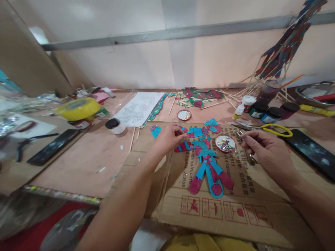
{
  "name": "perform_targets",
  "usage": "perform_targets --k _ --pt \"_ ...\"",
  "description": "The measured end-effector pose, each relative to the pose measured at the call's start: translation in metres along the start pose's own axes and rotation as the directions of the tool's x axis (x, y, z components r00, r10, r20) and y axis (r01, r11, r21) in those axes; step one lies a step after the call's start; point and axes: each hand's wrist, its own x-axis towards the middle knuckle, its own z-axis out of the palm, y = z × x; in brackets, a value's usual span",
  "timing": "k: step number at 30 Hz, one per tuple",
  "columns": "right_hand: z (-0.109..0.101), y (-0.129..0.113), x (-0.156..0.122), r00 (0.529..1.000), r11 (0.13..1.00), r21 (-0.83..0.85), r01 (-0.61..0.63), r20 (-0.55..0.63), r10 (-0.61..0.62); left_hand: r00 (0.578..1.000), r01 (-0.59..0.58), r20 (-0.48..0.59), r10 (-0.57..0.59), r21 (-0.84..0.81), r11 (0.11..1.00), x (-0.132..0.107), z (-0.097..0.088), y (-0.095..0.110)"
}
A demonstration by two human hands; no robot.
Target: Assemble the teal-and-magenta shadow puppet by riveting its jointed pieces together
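Observation:
A flat jointed figure [213, 169], painted blue and magenta, lies in several pieces on a cardboard sheet [170, 207]. Over its upper left part is my left hand [169, 137], thumb and fingertips pinched together; whatever sits between them is too small to make out. My right hand [270, 153] is closed around a small metal tool [252, 159], its kind mostly hidden by the fingers. Between the hands, a shallow red-rimmed dish [218, 140] holds small shiny coloured pieces. A separate blue and pink piece [155, 131] rests left of my left hand.
Yellow-handled scissors [284, 129] and a black phone [314, 151] lie at right, with paint jars [272, 114] behind. Another small dish [180, 114], painted pieces with sticks [199, 97] and a drawing [138, 104] lie farther back. At left are yellow tape [78, 108] and pliers [21, 148].

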Motion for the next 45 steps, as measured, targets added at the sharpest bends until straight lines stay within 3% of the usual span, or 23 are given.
perform_targets --k 3,5,12,18,24,30,38,45 --pt "-0.002 -0.001 0.0 0.998 0.996 -0.069 0.063 -0.004 -0.064 0.973 -0.052 0.228 0.033 0.075 0.996 -0.002 -0.007 -0.002" --pt "-0.002 0.003 0.001 0.996 0.989 -0.114 0.092 0.001 -0.093 0.953 -0.104 0.295 0.067 0.111 0.988 -0.003 -0.007 -0.003" --pt "0.005 0.011 0.003 0.984 0.962 -0.207 0.181 0.047 -0.175 0.956 -0.178 0.27 0.112 0.234 0.956 -0.007 0.005 -0.009" --pt "0.007 0.014 0.004 0.981 0.952 -0.242 0.188 0.085 -0.172 0.95 -0.154 0.297 0.094 0.187 0.97 -0.003 0.003 -0.01" --pt "0.007 0.018 0.006 0.977 0.944 -0.256 0.208 0.105 -0.187 0.947 -0.183 0.304 0.102 0.253 0.95 -0.003 0.0 -0.007" --pt "0.004 0.017 0.005 0.969 0.926 -0.292 0.239 0.137 -0.207 0.966 -0.207 0.198 0.165 0.217 0.954 0.001 0.0 -0.011" --pt "0.007 0.006 0.002 0.955 0.906 -0.308 0.291 0.141 -0.259 0.943 -0.127 0.323 0.08 0.126 0.984 0.001 -0.002 -0.011" --pt "0.008 0.008 0.004 0.954 0.898 -0.329 0.293 0.154 -0.256 0.957 -0.156 0.268 0.108 0.167 0.974 0.002 -0.005 -0.013"
